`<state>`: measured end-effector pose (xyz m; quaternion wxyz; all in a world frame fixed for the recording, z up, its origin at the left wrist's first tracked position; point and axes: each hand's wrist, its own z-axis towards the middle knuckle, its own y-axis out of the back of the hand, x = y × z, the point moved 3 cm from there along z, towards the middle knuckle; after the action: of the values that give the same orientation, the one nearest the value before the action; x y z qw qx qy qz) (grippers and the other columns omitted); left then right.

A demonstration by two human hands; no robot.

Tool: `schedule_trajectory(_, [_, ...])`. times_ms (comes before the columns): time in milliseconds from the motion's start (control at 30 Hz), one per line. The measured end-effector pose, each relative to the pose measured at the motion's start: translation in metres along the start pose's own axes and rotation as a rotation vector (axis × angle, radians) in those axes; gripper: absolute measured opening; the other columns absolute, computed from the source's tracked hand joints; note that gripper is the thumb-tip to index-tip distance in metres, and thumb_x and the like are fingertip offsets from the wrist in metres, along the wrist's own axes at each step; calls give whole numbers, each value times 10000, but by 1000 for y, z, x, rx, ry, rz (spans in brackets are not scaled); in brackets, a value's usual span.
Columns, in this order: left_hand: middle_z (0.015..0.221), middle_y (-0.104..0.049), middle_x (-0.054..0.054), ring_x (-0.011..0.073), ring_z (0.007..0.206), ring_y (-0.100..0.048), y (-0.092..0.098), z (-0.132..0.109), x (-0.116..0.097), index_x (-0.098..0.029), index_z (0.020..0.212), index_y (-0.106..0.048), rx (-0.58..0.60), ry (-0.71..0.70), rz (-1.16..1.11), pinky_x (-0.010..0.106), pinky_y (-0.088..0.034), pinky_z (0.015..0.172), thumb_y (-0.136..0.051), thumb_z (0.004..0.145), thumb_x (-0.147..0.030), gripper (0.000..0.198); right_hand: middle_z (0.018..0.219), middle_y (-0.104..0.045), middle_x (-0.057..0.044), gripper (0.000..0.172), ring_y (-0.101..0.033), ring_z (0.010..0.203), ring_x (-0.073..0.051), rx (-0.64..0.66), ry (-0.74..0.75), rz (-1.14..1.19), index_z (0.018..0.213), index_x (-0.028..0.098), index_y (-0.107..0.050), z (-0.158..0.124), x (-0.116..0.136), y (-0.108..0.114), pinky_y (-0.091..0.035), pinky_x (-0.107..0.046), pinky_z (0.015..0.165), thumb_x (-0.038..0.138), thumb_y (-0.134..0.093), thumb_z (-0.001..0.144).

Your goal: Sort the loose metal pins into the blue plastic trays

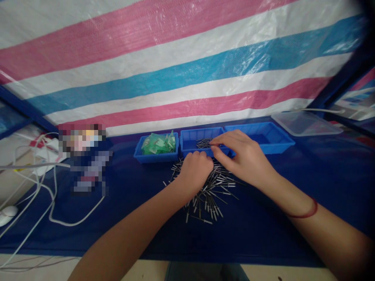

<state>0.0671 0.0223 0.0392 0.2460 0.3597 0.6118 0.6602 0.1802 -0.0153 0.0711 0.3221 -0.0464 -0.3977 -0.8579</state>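
A heap of thin metal pins [212, 195] lies on the dark blue table [293, 210]. My left hand [195, 168] rests on the heap with its fingers curled under; what they hold is hidden. My right hand [243, 154] reaches over the front wall of the middle blue tray [190, 145], thumb and forefinger pinched at a few pins [203, 143] lying inside it. A red string circles my right wrist.
A left blue tray [140, 156] holds green plastic pieces [159, 143]. A right blue tray [278, 145] and a clear plastic lid [304, 124] stand further right. White cables [52, 207] trail at the left. A striped tarp [175, 62] backs the table.
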Motion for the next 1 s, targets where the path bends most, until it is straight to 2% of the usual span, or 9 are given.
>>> schedule_trajectory(133, [1012,-661,153,288,931,-649,7,3,-5,-60,1061,-616,40,49,-24,403,-537,746,-400,917,-66,260,905,-703,-59,110,-630,870,-216,-11,70,5,885,185,-634,-1,0,-1,-460,-385,840,185,-527,861])
schedule_trajectory(333, [1014,-661,145,267,926,-656,13,1,-5,-83,1032,-616,74,44,-48,391,-539,749,-366,934,-79,269,913,-699,-71,120,-624,878,-221,24,85,-24,887,171,-641,-1,1,-2,-465,-387,844,197,-525,871])
schedule_trajectory(600, [952,-669,136,294,881,-661,6,1,0,-99,978,-641,6,-38,-71,425,-538,721,-396,916,-105,252,929,-696,-77,120,-613,878,-218,56,89,-32,875,163,-641,-2,0,-3,-459,-385,841,201,-527,874])
schedule_trajectory(767, [958,-686,132,279,888,-672,3,0,2,-111,984,-643,-18,-22,-157,417,-539,758,-383,932,-131,266,906,-693,-73,128,-612,856,-215,63,89,-35,862,166,-640,-2,0,-4,-458,-382,822,204,-519,880])
schedule_trajectory(1000, [889,-693,108,239,828,-681,-9,-1,8,-115,947,-613,-149,11,-336,363,-530,765,-433,917,-173,192,885,-697,-64,137,-622,838,-213,46,64,-36,827,189,-636,-2,-3,0,-456,-379,808,215,-511,877])
